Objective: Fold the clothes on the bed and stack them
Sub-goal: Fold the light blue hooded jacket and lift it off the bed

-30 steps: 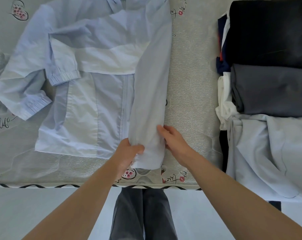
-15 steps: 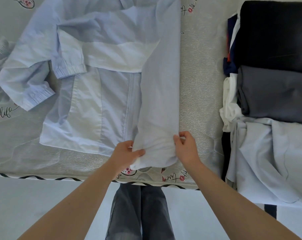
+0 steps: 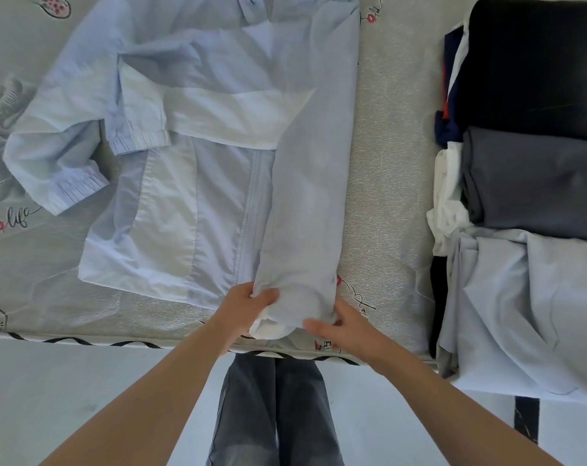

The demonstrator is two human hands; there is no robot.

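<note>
The top of the pale blue jacket (image 3: 198, 136) ran out of the picture at twelve o'clock, so its collar could barely be made out, and whatever lay beneath its folded right side was covered. The jacket lay flat on the bed (image 3: 386, 163), a thin, slightly creased fabric with lighter, near-white panels across the chest and lower front, a stitched placket running down the middle, and two sleeves with gathered, ribbed cuffs bent toward nine o'clock. Its right-hand side was folded over into a long, smooth band reaching from twelve o'clock down to six. At that band's lower end the left hand (image 3: 248, 304) pinched the fabric, thumb on top and the other fingers hidden underneath. The right hand (image 3: 339, 326) gripped the hem from the four o'clock side, its fingers curled at the cloth's edge with their tips tucked out of sight. The bed's cover was a grey quilted material printed with small red flowers and looping script, edged with a black zigzag trim. At three o'clock sat a stack of folded clothes (image 3: 534, 183), cut off by the frame's edge: a black piece, a charcoal piece and a pale grey-blue one, with white and navy layers only peeking out at their left side.
</note>
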